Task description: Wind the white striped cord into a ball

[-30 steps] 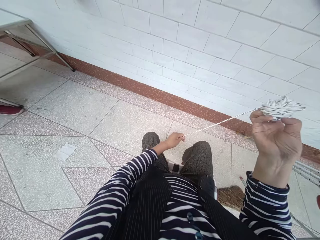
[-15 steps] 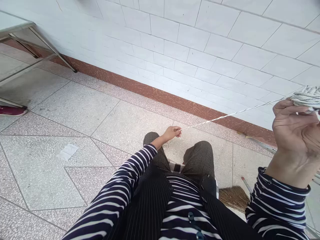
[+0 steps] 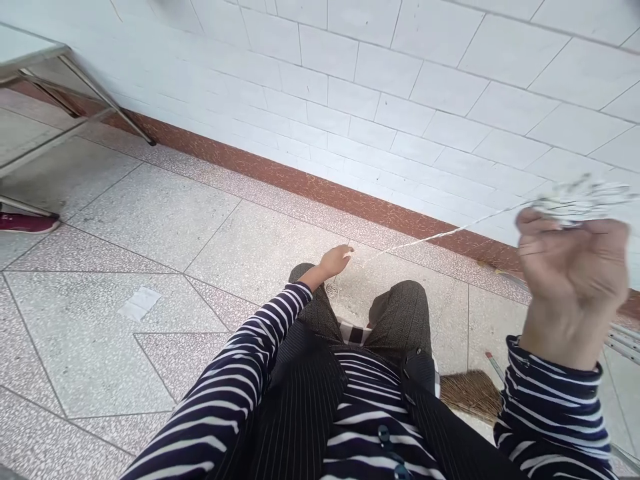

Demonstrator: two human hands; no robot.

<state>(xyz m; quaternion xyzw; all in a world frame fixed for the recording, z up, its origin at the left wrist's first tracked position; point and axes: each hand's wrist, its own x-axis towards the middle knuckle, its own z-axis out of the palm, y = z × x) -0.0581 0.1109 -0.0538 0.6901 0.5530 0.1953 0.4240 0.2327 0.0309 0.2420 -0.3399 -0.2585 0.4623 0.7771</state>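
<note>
1. A person's right hand (image 3: pixel 573 267) grips a bundle of white, dark-flecked cord (image 3: pixel 583 203) from below, between thumb and fingers, against a tiled wall (image 3: pixel 365 107).
2. A single strand (image 3: pixel 435 237) slopes from the bundle toward the left hand (image 3: pixel 335 261), whose fingers are drawn together; blur leaves unclear whether they pinch its end.
3. The cord appears light, soft and limp, unlikely to break but apt to tangle; the gathered middle seems the surest hold.
4. A straw broom (image 3: pixel 470 393) lies below the right hand, beside the striped sleeve (image 3: pixel 555 413).
</note>
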